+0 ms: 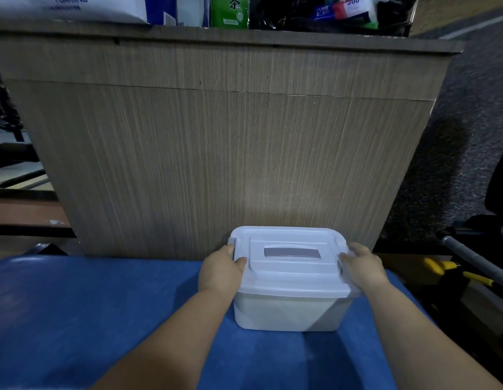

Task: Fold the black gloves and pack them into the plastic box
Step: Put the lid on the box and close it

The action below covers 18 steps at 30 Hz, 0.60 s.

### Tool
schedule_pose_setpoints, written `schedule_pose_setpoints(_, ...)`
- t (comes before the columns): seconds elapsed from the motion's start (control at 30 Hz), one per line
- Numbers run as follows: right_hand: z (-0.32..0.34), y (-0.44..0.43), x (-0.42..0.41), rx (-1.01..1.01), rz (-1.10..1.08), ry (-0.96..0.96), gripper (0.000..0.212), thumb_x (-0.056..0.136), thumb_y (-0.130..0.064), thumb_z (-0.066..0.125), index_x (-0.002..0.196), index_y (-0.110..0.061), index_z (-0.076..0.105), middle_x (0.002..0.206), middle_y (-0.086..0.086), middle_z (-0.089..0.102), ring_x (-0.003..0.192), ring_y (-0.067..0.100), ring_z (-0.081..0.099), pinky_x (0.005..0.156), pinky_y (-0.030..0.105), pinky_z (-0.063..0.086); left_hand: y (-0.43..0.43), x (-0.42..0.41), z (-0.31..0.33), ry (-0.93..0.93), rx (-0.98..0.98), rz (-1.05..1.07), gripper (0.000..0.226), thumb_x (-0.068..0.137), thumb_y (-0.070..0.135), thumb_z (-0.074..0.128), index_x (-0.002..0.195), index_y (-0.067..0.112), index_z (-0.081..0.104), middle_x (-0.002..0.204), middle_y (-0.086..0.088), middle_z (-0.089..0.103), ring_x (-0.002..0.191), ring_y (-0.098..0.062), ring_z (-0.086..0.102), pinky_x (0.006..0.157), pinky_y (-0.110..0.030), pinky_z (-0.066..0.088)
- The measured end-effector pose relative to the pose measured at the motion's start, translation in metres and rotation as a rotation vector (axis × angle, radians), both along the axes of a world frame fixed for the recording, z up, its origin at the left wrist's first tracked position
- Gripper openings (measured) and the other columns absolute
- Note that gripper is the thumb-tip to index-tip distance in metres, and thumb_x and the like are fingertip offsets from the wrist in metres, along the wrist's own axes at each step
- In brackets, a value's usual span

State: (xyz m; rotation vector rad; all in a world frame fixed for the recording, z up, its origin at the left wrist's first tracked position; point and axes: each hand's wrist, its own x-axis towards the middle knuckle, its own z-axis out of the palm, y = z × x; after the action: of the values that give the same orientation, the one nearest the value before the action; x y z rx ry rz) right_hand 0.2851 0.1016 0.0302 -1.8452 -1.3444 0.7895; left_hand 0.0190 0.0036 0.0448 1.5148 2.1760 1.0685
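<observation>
A white translucent plastic box [286,313] stands on a blue cloth surface [75,319], with its white lid [289,274] on top and a grey handle in the lid's middle. My left hand [220,273] grips the lid's left end at the grey latch, thumb on top. My right hand [362,267] holds the lid's right end the same way. No black gloves are in sight; the box's inside is hidden by the lid and cloudy walls.
Directly behind the box rises a tall wood-grain cabinet side [216,150]. On its top sit a green bottle [229,9], packages and black bags. To the right on the floor lie a metal bar [475,260] and yellow-handled tools [441,267].
</observation>
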Motion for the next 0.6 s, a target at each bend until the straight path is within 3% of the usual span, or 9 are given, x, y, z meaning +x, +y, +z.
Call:
schedule_pose_setpoints(0.1, -0.001, -0.001, 0.002, -0.127, -0.098, 0.084, 0.056, 0.085, -0.039, 0.062, 0.128, -0.005, 0.051, 0.127, 0.017, 0.054, 0.111, 0.035, 0.056, 0.088, 0.036, 0.048, 0.002, 0.0, -0.001, 0.003, -0.006, 0.002, 0.039, 0.096, 0.029, 0.053, 0.131, 0.011, 0.054, 0.119, -0.006, 0.063, 0.101, -0.019, 0.057, 0.075, -0.023, 0.04)
schedule_pose_setpoints(0.2, -0.008, 0.001, 0.003, -0.182, -0.071, 0.362, 0.062, 0.071, -0.049, 0.073, 0.115, -0.006, 0.063, 0.113, 0.012, 0.065, 0.108, 0.032, 0.061, 0.1, 0.043, 0.048, 0.002, 0.001, -0.001, 0.019, -0.007, -0.001, 0.038, 0.096, 0.03, 0.054, 0.13, 0.011, 0.055, 0.117, -0.006, 0.064, 0.104, -0.021, 0.058, 0.077, -0.025, 0.043)
schedule_pose_setpoints(0.27, -0.011, 0.002, 0.004, -0.131, -0.097, 0.417, 0.065, 0.057, -0.05, 0.075, 0.105, -0.008, 0.065, 0.107, 0.009, 0.066, 0.103, 0.031, 0.062, 0.099, 0.043, 0.048, 0.002, 0.001, -0.001, 0.017, -0.007, -0.002, 0.037, 0.096, 0.03, 0.054, 0.129, 0.011, 0.055, 0.117, -0.006, 0.064, 0.103, -0.02, 0.057, 0.076, -0.025, 0.043)
schedule_pose_setpoints(0.3, -0.01, 0.0, 0.002, -0.123, -0.108, 0.35, 0.065, 0.056, -0.051, 0.075, 0.103, -0.008, 0.066, 0.104, 0.011, 0.067, 0.1, 0.032, 0.063, 0.096, 0.042, 0.05, 0.002, 0.0, 0.0, 0.016, -0.005, -0.001, 0.037, 0.096, 0.03, 0.054, 0.128, 0.011, 0.056, 0.117, -0.005, 0.064, 0.102, -0.02, 0.057, 0.076, -0.025, 0.043)
schedule_pose_setpoints(0.43, -0.003, -0.006, 0.001, -0.076, -0.177, 0.085, 0.06, 0.08, -0.048, 0.068, 0.114, 0.002, 0.06, 0.102, 0.015, 0.063, 0.096, 0.034, 0.06, 0.08, 0.035, 0.048, 0.002, 0.0, 0.0, 0.015, -0.003, 0.0, 0.036, 0.096, 0.029, 0.054, 0.128, 0.012, 0.056, 0.118, -0.005, 0.064, 0.103, -0.02, 0.058, 0.078, -0.026, 0.045)
schedule_pose_setpoints(0.6, -0.002, -0.009, -0.001, -0.042, -0.159, -0.041, 0.061, 0.082, -0.05, 0.064, 0.118, -0.001, 0.058, 0.101, 0.014, 0.063, 0.091, 0.032, 0.058, 0.071, 0.034, 0.045, 0.002, -0.001, 0.0, 0.028, -0.013, 0.0, 0.035, 0.096, 0.03, 0.054, 0.125, 0.012, 0.058, 0.113, -0.005, 0.065, 0.095, -0.019, 0.057, 0.076, -0.026, 0.045)
